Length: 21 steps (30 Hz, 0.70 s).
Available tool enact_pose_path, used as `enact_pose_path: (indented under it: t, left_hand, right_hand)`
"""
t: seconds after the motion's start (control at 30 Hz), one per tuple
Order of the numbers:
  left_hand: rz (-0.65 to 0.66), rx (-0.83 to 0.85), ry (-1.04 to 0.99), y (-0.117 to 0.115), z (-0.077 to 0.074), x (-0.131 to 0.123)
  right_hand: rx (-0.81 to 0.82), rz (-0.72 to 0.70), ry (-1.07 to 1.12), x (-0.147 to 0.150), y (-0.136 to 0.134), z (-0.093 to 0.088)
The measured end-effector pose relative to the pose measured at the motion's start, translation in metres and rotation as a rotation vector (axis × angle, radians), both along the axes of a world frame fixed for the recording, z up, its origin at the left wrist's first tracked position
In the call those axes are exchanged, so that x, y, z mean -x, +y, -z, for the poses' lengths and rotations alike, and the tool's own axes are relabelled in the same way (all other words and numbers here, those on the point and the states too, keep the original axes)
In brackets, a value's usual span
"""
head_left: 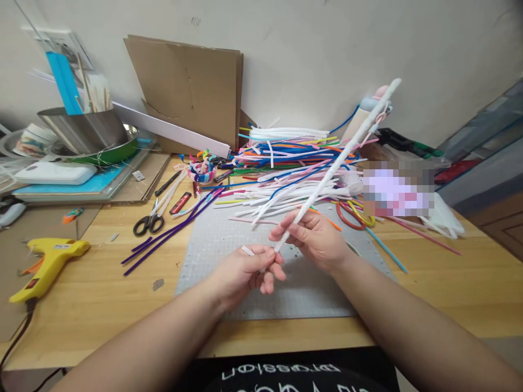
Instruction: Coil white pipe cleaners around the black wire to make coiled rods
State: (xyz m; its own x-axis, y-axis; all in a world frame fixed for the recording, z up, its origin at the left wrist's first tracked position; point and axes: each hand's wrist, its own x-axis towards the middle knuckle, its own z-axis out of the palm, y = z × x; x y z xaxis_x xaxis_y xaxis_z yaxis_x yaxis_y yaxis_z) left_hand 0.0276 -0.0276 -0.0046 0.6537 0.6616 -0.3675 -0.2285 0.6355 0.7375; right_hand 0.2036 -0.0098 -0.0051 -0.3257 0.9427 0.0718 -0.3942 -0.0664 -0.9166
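A long white pipe cleaner (pixel 335 167), thicker toward its far end, slants up and to the right from both hands. My right hand (pixel 316 237) is closed round it a little above its lower end. My left hand (pixel 255 267) pinches the lower tip between thumb and fingers; a short white end sticks out at its left side. Both hands are over the grey cutting mat (pixel 212 245). Behind them lies a heap of loose pipe cleaners (pixel 286 158) in white, pink, blue and other colours.
At left lie a yellow hot glue gun (pixel 49 264), black-handled scissors (pixel 149 224) and purple pipe cleaners (pixel 175 228). A metal pot (pixel 84 130) holds sticks at the back left. Cardboard sheets (pixel 188 92) lean on the wall. A blurred patch hides something at right.
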Motion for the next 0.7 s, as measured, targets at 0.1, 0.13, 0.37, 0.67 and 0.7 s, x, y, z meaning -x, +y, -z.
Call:
enact_pose_path:
  t: [0.1,0.13,0.37,0.67,0.7]
  left_hand:
    - [-0.080,-0.159,0.108,-0.001,0.000,-0.002]
    - [-0.103,-0.219,0.153,-0.002,-0.001,-0.003]
    - [-0.293,-0.682,0.518,-0.012,-0.001,-0.005]
    - [-0.270,-0.421,0.372,-0.001,-0.007,-0.004]
    - [-0.281,-0.414,0.378,-0.001,-0.007,-0.004]
  right_hand:
    - [0.008,0.086,-0.008,0.004,-0.003,0.002]
    - [0.010,0.108,-0.009,0.006,-0.004,0.002]
    - [-0.025,0.183,0.016,0.014,-0.012,0.000]
    - [-0.050,0.265,-0.323,0.001,-0.004,0.000]
    - [-0.160,0.404,-0.467,-0.003,-0.004,-0.002]
